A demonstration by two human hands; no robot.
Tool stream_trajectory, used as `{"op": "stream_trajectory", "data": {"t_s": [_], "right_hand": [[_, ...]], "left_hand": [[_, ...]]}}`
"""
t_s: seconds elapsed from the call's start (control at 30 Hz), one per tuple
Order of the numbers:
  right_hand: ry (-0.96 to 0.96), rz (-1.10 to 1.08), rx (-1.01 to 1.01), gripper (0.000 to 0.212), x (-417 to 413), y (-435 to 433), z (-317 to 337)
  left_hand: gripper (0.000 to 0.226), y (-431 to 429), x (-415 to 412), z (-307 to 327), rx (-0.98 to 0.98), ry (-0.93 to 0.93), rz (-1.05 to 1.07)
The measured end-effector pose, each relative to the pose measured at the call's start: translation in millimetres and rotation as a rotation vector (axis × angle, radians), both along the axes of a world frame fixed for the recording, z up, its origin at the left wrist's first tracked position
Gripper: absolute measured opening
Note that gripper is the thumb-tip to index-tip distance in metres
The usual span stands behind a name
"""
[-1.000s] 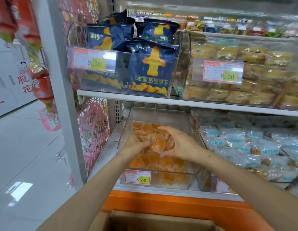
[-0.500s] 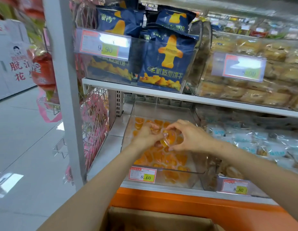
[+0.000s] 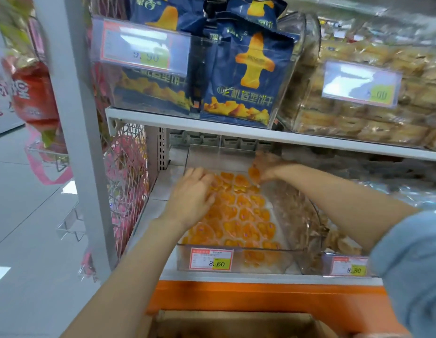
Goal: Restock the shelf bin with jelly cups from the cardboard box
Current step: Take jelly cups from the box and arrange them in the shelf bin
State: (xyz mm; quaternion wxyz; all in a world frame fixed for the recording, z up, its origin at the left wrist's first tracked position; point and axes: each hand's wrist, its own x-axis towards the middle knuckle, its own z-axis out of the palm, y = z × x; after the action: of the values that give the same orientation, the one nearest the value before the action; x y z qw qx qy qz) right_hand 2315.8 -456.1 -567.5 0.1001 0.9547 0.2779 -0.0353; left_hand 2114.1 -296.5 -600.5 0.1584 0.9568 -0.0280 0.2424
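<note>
The left hand (image 3: 191,200) lays its fingers (image 3: 203,178) loose and spread on the jelly cups (image 3: 241,215) at the far left of the clear shelf bin (image 3: 261,263), gripping nothing. The right hand (image 3: 270,167) is at the bin's far right corner, blurred; one orange cup (image 3: 254,173) sits right at its fingers, but whether they pinch it I cannot tell. The orange cups cover the bin floor from far wall to near wall, and a price tag (image 3: 211,259) reading 8.60 is fixed to the near wall. Just right, a neighbouring bin (image 3: 309,240) holds pale wrapped snacks. On the shelf above, a clear bin holds dark blue biscuit bags (image 3: 248,76), and another to its right holds wrapped pastries (image 3: 358,128). The cardboard box (image 3: 236,322) is nearest, below the shelf's orange base
</note>
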Motion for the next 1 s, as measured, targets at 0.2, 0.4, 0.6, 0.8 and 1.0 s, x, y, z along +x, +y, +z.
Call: {"op": "stream_trajectory", "data": {"t_s": [0.2,0.4,0.6,0.8,1.0], "right_hand": [[0.023,-0.083,-0.002,0.069,0.4,3.1,-14.9],[0.066,-0.096,0.026,0.027,7.7,6.3,-25.5],[0.052,-0.111,0.027,0.028,2.7,6.4,-21.3],[0.078,0.152,0.249,0.026,-73.8,18.7,14.9],[0.535,0.291,0.283,0.054,-131.4,28.0,-33.6]], "left_hand": [[0.022,-8.8,4.3,-4.2,-0.095,0.043,-0.037],[0.02,-6.2,7.3,-6.5,-0.121,0.048,-0.027],[0.018,-5.0,5.2,-1.2,-0.163,0.07,-0.061],[0.017,0.0,-5.2,30.1,-0.282,-0.016,-0.007],[0.013,-4.4,-22.7,27.4,-0.446,-0.004,0.023]]}}
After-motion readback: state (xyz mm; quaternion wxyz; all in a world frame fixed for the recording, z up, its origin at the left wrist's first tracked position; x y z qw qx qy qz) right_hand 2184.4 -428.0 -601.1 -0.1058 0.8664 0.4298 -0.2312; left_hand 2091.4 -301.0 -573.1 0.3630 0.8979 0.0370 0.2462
